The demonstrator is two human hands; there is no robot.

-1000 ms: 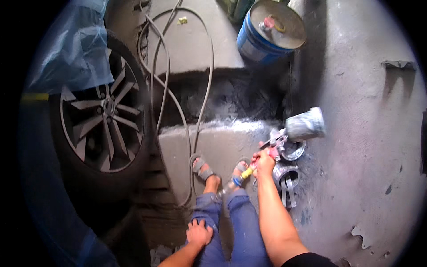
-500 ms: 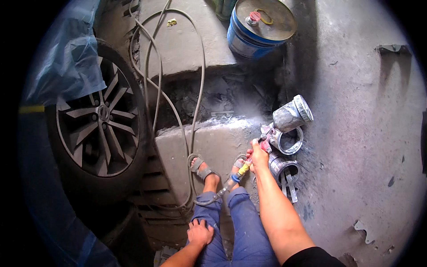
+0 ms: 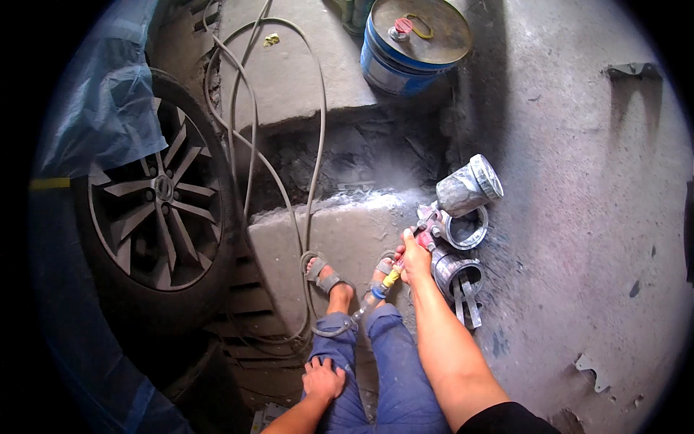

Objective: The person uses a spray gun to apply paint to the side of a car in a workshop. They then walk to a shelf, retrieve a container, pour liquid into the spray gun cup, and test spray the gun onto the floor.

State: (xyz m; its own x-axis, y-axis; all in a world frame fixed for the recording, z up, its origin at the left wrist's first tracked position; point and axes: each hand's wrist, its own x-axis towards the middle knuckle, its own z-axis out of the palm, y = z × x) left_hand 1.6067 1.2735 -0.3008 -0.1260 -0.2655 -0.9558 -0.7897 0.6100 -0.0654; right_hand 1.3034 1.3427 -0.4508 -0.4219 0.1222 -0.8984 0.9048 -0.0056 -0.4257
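Note:
My right hand (image 3: 417, 260) is wrapped round the handle of a spray gun (image 3: 425, 230). On top of the gun sits a paint-smeared cup (image 3: 461, 192), tilted to the right. A pale mist hangs over the dark pit in front of the gun. From below the grip a yellow-and-blue fitting (image 3: 384, 284) leads to an air hose (image 3: 335, 332). Beside the hand, by the wall, are a metal ring holder (image 3: 473, 239) and a metal cup (image 3: 442, 271) with flat strips in it. My left hand (image 3: 323, 378) rests on my left leg, fingers spread and holding nothing.
At the left stands a car wheel (image 3: 165, 189) under blue plastic sheeting (image 3: 116, 94). Loops of hose (image 3: 323, 108) lie across the concrete and past my feet. A blue drum (image 3: 405, 69) stands beyond the pit (image 3: 318, 155). The grey wall (image 3: 564, 217) borders the right side.
The whole view has shifted slightly, so things sit a little further left. The spray gun stays in my right hand beside the pit, and my left hand keeps its place on the leg.

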